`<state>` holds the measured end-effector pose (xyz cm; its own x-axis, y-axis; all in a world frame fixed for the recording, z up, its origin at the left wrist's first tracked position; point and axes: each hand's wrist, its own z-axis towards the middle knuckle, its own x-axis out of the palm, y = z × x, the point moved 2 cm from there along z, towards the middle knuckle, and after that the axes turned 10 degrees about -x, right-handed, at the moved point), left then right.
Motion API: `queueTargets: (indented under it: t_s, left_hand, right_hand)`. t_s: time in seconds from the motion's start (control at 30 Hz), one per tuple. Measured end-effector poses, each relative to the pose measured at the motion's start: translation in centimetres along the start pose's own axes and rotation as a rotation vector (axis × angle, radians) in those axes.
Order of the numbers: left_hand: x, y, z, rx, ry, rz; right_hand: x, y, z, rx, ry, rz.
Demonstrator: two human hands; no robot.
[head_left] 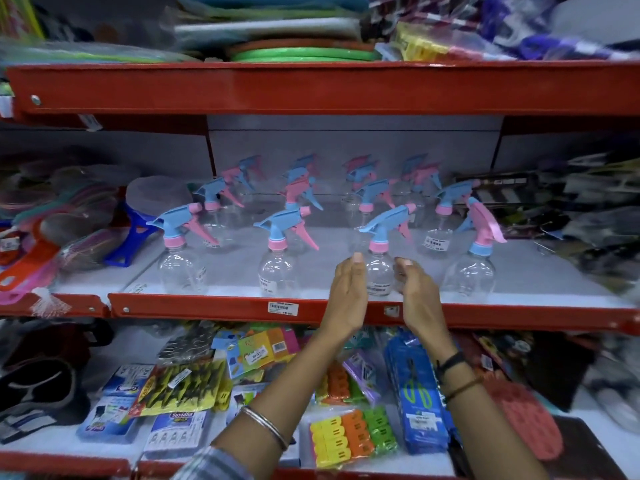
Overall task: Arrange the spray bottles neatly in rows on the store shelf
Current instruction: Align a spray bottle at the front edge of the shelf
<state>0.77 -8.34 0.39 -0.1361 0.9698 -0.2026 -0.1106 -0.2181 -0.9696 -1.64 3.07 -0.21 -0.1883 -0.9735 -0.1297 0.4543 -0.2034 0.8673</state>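
Clear spray bottles with blue and pink trigger heads stand in rows on the white middle shelf (540, 265). The front row holds a left bottle (180, 265), a second bottle (277, 268), a third bottle (379, 271) and a right bottle (474, 271) whose head is pink with a blue collar. Several more bottles (367, 199) stand behind them, back to the wall. My left hand (346, 292) and my right hand (415, 292) flank the third front bottle, palms facing it. The fingers are straight and apart; I cannot tell whether they touch the bottle.
A red shelf edge (207, 308) with a price label runs along the front. Brushes and a blue plastic handle (135, 237) lie left of the bottles, dark packaged goods (519, 192) at right. Packets of clips (349, 438) fill the lower shelf. The upper red shelf (311, 88) overhangs.
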Motion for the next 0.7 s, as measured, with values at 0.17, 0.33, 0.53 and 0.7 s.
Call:
queueTargets:
  t_s: [0.17, 0.33, 0.53, 0.7]
  left_hand:
    - [-0.6, -0.3, 0.8, -0.02, -0.034, 0.017]
    - [-0.4, -0.3, 0.6, -0.018, -0.042, -0.013]
    - [-0.2, -0.2, 0.8, -0.008, -0.04, 0.021]
    - [-0.2, -0.1, 0.9, -0.018, -0.023, 0.032]
  right_hand:
    - [-0.1, -1.1, 0.8, -0.04, -0.02, -0.105]
    - [-0.2, -1.9, 1.1, -0.023, -0.01, -0.058]
    - [-0.3, -1.6, 0.4, -0.031, -0.01, -0.071]
    - [-0.6, -1.1, -0.1, -0.042, -0.003, -0.092]
